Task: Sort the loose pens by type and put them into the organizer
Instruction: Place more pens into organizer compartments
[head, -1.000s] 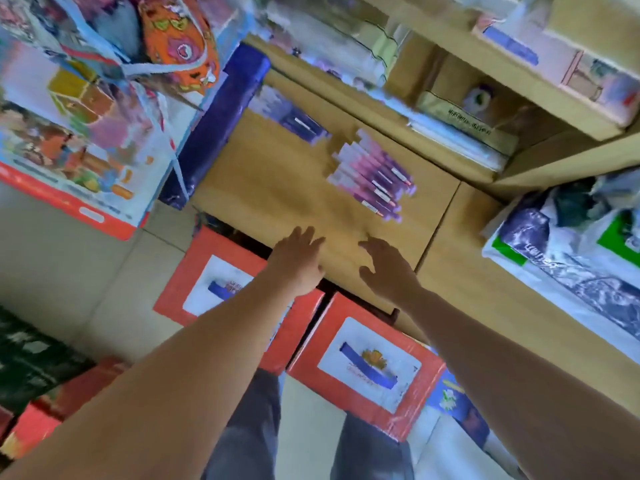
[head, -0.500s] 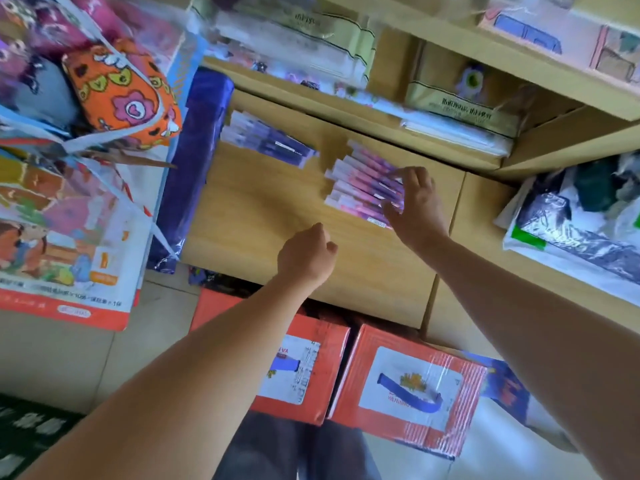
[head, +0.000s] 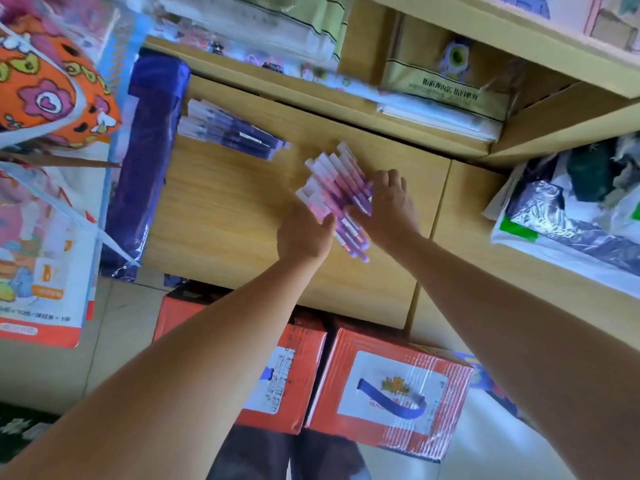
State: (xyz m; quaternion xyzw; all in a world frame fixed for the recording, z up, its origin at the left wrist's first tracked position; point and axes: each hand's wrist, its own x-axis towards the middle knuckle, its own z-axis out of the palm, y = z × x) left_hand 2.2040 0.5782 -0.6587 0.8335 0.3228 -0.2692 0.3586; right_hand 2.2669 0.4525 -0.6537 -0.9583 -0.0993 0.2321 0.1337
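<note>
While both hands are on the pink batch, layout first: wooden counter (head: 225,209) carries everything, two red boxes (head: 391,393) sit on the floor below its front edge, and a blue wrapped roll (head: 149,161) lies along the counter's left side. Dark blue pens (head: 232,129) are stacked just beside that roll, well apart from the pink ones.

Pink pens (head: 332,181) lie mid-counter, fanned out, white ends pointing up-left, a few purple ends poking out toward the front edge.

Left hand (head: 304,233) has its fingers curled against the near-left end of the fan. Right hand (head: 388,206) wraps fingers and thumb over the right side. Together they squeeze the bundle between them.

No organizer that I can make out in view.

Risks, my read:
- bundle is uneven, so a lift now could let the loose ones at the near end slide out, off the front edge and down by the boxes
- squeezing a fan can make pens roll over each other; square up first
- keep pink clear of the blue stack, or the sort gets mixed
</note>
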